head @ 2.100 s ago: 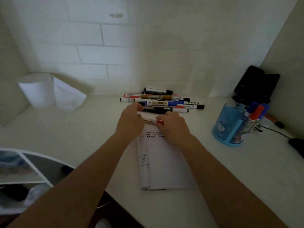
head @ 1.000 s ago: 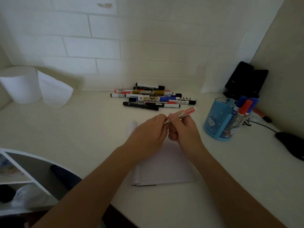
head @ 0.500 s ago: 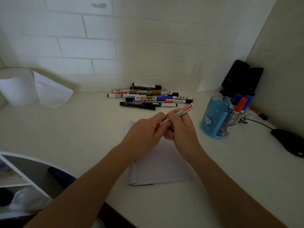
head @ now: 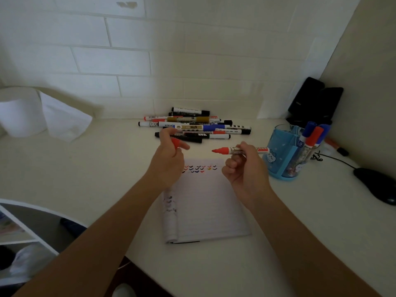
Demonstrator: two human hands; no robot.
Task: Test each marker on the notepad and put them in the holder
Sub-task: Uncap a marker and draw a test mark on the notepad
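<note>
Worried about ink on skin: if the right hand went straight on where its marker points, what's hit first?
Probably the left hand, which pinches the red cap; depth is unclear.

red cap [head: 175,143] mostly hidden in left hand [head: 168,166] | mouse [head: 377,186] cut by edge

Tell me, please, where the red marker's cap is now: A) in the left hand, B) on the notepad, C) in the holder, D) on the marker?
A: the left hand pinches the red cap, while the right hand holds the red marker with its tip bare.
</note>
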